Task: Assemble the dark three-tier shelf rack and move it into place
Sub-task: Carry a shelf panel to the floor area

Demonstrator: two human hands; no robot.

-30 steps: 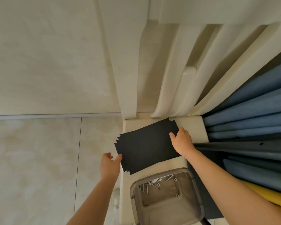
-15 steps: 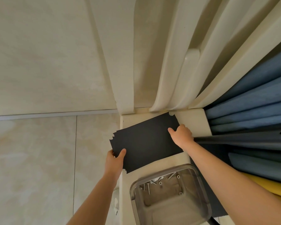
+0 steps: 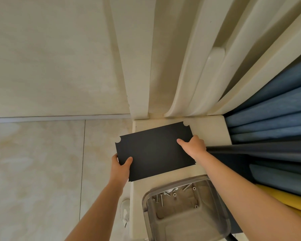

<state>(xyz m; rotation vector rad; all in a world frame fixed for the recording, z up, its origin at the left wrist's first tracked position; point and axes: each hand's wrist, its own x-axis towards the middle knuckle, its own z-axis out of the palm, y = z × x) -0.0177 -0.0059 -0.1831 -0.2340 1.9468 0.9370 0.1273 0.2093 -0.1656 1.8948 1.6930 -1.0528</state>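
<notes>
A stack of dark rectangular shelf panels (image 3: 155, 150) with notched corners lies on a cream platform (image 3: 210, 129). My left hand (image 3: 121, 166) grips the stack's near-left corner, thumb on top. My right hand (image 3: 194, 145) holds the right edge, thumb pressed on the top panel. The panels' edges are squared up. A clear plastic bin (image 3: 186, 211) just below holds several screws and small metal fittings (image 3: 174, 194). A long dark metal piece (image 3: 250, 148) lies to the right, partly behind my right forearm.
Cream slatted furniture (image 3: 207, 66) rises behind the platform. Blue fabric folds (image 3: 271, 117) and a yellow item (image 3: 288, 200) fill the right side. Tiled floor (image 3: 42, 171) and a wall with baseboard (image 3: 56, 117) lie to the left.
The fanned-out panels have been pushed together into a neat stack. My left hand moved in and took hold of the near-left corner; my right hand shifted to the right edge.
</notes>
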